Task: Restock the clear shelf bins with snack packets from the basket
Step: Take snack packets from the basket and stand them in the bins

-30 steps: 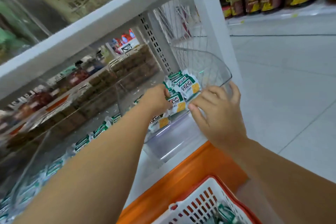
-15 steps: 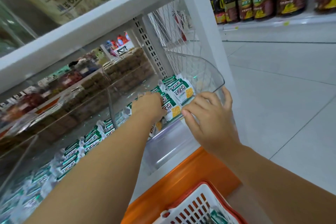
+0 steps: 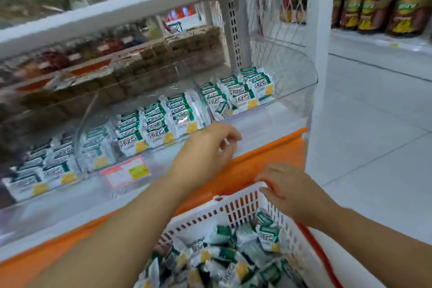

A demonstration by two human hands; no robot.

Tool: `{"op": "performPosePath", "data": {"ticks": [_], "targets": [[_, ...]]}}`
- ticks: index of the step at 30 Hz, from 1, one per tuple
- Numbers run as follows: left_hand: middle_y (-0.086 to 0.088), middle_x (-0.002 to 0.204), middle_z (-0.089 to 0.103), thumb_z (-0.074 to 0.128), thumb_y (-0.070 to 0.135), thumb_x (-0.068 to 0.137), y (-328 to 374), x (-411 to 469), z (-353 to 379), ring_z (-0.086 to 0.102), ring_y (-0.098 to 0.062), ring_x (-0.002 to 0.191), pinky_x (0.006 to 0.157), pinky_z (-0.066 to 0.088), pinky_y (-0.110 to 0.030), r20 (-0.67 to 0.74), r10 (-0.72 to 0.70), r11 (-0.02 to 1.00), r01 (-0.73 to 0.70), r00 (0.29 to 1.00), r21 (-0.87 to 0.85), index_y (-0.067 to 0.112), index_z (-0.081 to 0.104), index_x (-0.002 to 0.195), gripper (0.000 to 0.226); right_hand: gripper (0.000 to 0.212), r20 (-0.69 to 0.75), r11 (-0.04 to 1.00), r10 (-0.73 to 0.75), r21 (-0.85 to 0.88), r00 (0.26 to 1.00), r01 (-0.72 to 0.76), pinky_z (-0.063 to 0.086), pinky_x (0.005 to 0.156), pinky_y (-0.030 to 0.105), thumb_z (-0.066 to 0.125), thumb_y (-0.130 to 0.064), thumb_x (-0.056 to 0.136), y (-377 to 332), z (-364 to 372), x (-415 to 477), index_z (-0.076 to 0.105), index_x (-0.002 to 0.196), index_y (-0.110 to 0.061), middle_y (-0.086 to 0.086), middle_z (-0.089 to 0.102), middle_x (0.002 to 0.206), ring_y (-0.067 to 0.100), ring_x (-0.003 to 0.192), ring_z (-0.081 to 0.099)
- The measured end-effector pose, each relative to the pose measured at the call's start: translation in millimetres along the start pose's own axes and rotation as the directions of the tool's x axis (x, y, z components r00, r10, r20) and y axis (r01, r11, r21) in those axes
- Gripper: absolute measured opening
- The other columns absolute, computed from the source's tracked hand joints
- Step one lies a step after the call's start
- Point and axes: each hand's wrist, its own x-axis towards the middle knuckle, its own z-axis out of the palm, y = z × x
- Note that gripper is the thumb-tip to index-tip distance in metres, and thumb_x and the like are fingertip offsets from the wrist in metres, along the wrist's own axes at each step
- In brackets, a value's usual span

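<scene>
Head view. L hand (image 3: 205, 149) hangs over the front lip of the clear shelf bins, about at the divider btwn the middle bin (image 3: 159, 154) and the right-end bin (image 3: 297, 72). Its fingers are loosely curled and point right, w/ no packet seen in them. R hand (image 3: 289, 190) lies on the far right corner of the basket (image 3: 236, 208) rim, fingers across the edge. Can't tell if they clamp it, too blurred.

The basket is white w/ a red-orange rim, low in frame, close up to the orange base (image 3: 275, 154) under the shelf. It holds a loose heap of snack packets (image 3: 224, 257), green-white w/ a yellow patch.

In the right-end bin the shelved packets (image 3: 243, 91) stand at the left and back. Bare bin floor runs along its front and right side, up to the curved clear wall. The middle bin is packed in rows nearly to the front lip, and the left bin (image 3: 58, 194) is filled too. A price tag (image 3: 126, 170) sits on the lip.

The upper shelf (image 3: 145, 4) edge overhangs the bins. A white post (image 3: 320, 54) bounds the right end, and past it are open floor (image 3: 374, 147) and dark bottles (image 3: 378, 4).
</scene>
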Motion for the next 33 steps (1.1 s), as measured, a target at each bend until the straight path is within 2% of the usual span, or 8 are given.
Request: {"op": "performPosePath", "data": {"ticks": [2,4,8,13,18,24,29,33], "targets": [[0.011,0.096,0.059,0.056,0.017,0.093,-15.5,-38.0,16.8,0.051,-0.004,0.078,0.072,0.043,-0.02,0.161,-0.043,0.999,0.045,0.986,-0.005,0.023,0.065,0.104,0.015,0.024,0.323,0.997,0.08,-0.015,0.943,-0.08,0.041,0.091,0.021,0.048,-0.032,0.096,-1.3,13.8,-18.6,0.061,0.116,-0.028,-0.014,0.057,0.113,0.005,0.101,0.051],[0.012,0.102,0.06,0.053,0.021,0.095,-32.2,-74.6,36.8,0.052,-0.004,0.083,0.076,0.046,-0.02,0.324,-0.119,0.993,0.118,0.938,0.026,0.024,0.063,0.108,0.017,0.023,0.474,0.987,0.156,-0.05,0.867,-0.151,0.042,0.086,0.019,0.049,-0.03,0.096,4.3,25.1,-29.5,0.06,0.116,-0.029,-0.012,0.059,0.119,0.006,0.104,0.054],[0.008,0.124,0.056,0.052,0.027,0.097,-66.8,-134.4,79.1,0.055,-0.009,0.106,0.089,0.045,-0.022,0.527,-0.288,0.952,0.3,0.799,0.064,0.026,0.057,0.122,0.025,0.021,0.548,0.968,0.243,-0.187,0.801,-0.166,0.044,0.074,0.027,0.043,-0.017,0.097,4.9,48.7,-36.4,0.061,0.102,-0.025,-0.002,0.066,0.108,0.015,0.089,0.057],[0.006,0.138,0.044,0.052,0.027,0.097,-91.4,-168.9,124.0,0.047,-0.014,0.124,0.101,0.039,-0.027,0.617,-0.32,0.922,0.385,0.719,0.029,0.029,0.047,0.135,0.039,0.058,0.688,0.931,0.23,-0.361,0.689,0.049,0.045,0.074,0.034,0.046,0.004,0.085,4.4,93.8,-34.1,0.041,0.137,-0.022,0.009,0.06,0.117,0.028,0.101,0.057],[0.009,0.153,0.028,0.05,0.033,0.097,-99.8,-172.9,156.3,0.036,-0.013,0.134,0.104,0.038,-0.029,0.663,-0.33,0.924,0.374,0.672,0.081,0.034,0.036,0.143,0.048,0.065,0.704,0.877,0.292,-0.468,0.647,0.113,0.046,0.085,0.04,0.05,0.004,0.087,5.1,124.6,-26.2,0.025,0.145,-0.011,0.015,0.046,0.135,0.031,0.113,0.054],[0.006,0.147,0.037,0.052,0.028,0.096,-96.1,-166.4,170.9,0.035,-0.017,0.133,0.105,0.036,-0.032,0.685,-0.315,0.917,0.396,0.657,0.042,0.033,0.042,0.139,0.044,0.068,0.696,0.842,0.349,-0.526,0.628,0.114,0.047,0.089,0.035,0.051,-0.003,0.089,2.9,137.0,-28.6,0.016,0.147,-0.009,0.015,0.05,0.13,0.028,0.117,0.051],[0.006,0.15,0.031,0.055,0.031,0.095,-97.0,-166.3,167.4,0.031,-0.018,0.136,0.108,0.033,-0.035,0.71,-0.306,0.925,0.375,0.635,0.064,0.032,0.041,0.14,0.047,0.06,0.701,0.947,0.317,-0.269,0.639,-0.175,0.045,0.066,0.027,0.061,-0.003,0.083,4.7,122.4,-26.7,0.033,0.133,-0.018,0.0,0.058,0.102,0.016,0.087,0.057],[0.009,0.15,0.027,0.057,0.032,0.094,-84.8,-149.7,138.3,0.029,-0.015,0.137,0.113,0.029,-0.035,0.665,-0.274,0.93,0.369,0.695,-0.002,0.032,0.04,0.14,0.049,0.048,0.687,0.938,0.279,-0.045,0.671,-0.344,0.046,0.077,0.026,0.071,-0.016,0.081,-0.2,72.6,-11.8,0.041,0.118,-0.025,-0.007,0.057,0.11,0.012,0.095,0.054]]}}
